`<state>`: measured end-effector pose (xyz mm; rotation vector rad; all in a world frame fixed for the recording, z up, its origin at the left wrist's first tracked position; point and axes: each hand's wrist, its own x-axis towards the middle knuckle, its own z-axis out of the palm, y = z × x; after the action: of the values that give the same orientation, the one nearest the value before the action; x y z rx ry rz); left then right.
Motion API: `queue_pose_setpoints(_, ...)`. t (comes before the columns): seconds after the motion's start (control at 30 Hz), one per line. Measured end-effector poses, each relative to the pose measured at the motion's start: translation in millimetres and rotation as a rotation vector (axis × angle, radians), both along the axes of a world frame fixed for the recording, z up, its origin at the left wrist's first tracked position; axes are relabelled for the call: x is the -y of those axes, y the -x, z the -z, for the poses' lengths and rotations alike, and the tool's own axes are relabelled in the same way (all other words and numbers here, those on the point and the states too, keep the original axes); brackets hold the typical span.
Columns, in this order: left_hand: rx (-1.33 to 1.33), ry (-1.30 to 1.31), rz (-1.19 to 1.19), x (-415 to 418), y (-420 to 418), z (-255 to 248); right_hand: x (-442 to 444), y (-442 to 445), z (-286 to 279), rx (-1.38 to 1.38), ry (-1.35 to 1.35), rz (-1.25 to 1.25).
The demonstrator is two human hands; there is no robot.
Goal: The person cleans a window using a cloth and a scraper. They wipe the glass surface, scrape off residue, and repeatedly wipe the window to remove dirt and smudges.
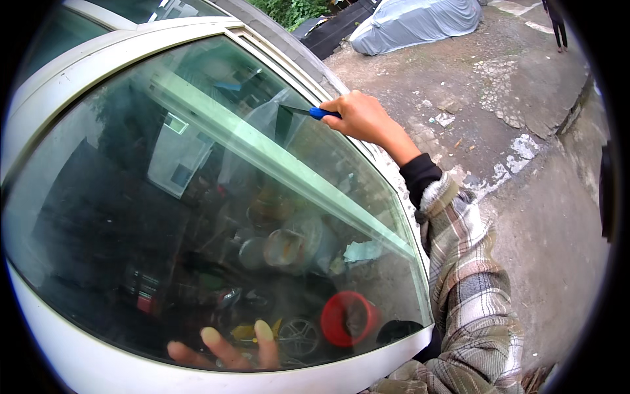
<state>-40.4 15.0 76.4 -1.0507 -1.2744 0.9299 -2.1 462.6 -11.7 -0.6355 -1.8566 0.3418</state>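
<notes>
My right hand (357,115) grips the blue handle (324,114) of a flat scraper or putty knife, and its thin blade (294,110) reaches left over the glass near the upper right edge. The glass pane (197,276) sits in a white window sash (113,59) and fills most of the view. At the bottom, the fingertips of my left hand (238,347) show through the pane, spread and seemingly against its far side; its palm is hidden behind the lower frame. A pale green-looking bar (275,160) crosses diagonally behind the glass.
Through or reflected in the glass show a red bucket (346,318), a spoked wheel (298,338) and blurred clutter. Beyond the frame, a grey cover (418,22) drapes a vehicle-like shape on rough, cracked ground (521,266). A person (558,29) stands far off at the upper right.
</notes>
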Motion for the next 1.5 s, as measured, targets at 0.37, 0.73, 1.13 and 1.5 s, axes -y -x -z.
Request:
queue_pose_setpoints(0.37,-0.153,0.039,0.128,1.9,7.4,-0.4,-10.5,14.2,7.3,-0.061,-0.044,0.029)
queue_pose_setpoints(0.73,0.032,0.038,0.081,-1.6,-15.5,8.1,-2.8,22.7,14.5,-0.093,-0.154,0.117)
queue_pose_setpoints(1.13,1.901,-0.567,1.141,-43.0,-9.1,39.2,197.0,-102.0,123.5,-0.420,0.234,-0.048)
queue_pose_setpoints(1.5,1.862,-0.494,1.681,-59.4,-10.8,47.6,331.5,-106.5,185.2,-0.649,0.743,-0.184)
